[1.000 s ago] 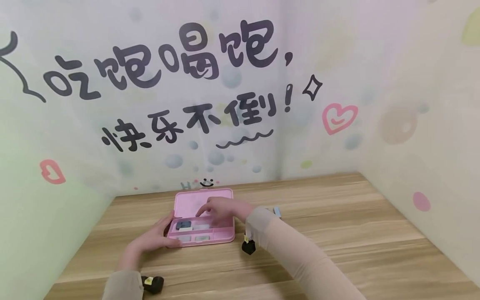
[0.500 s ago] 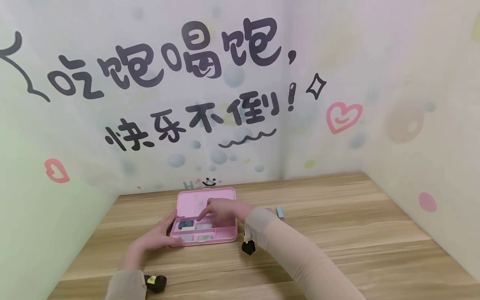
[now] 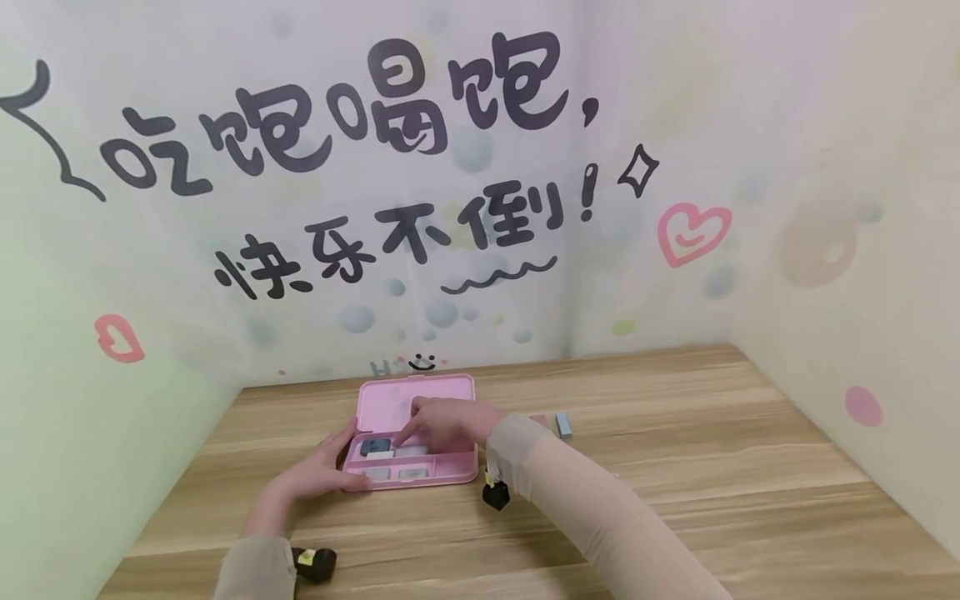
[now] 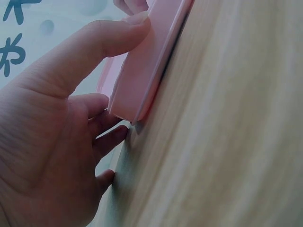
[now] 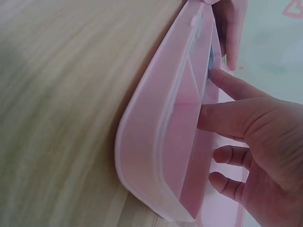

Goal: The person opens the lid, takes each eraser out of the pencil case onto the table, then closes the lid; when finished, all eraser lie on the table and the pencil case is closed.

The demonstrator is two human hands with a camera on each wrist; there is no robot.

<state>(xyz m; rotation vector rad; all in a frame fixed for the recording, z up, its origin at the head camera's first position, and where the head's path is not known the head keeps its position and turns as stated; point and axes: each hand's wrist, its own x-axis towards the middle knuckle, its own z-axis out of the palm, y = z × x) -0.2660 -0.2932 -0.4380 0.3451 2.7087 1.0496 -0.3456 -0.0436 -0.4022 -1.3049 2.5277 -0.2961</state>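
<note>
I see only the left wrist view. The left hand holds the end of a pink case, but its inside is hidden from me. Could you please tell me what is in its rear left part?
Observer: The head view shows a dark block there, inside the pink case.
Operator: Thank you. I see some fingers of the other hand. Where does its index finger point?
Observer: The right hand points its index finger toward that block; I cannot tell if they touch.
Operator: Is something lying outside the case?
Observer: Yes, a light blue block lies to its right on the wooden table.
</note>
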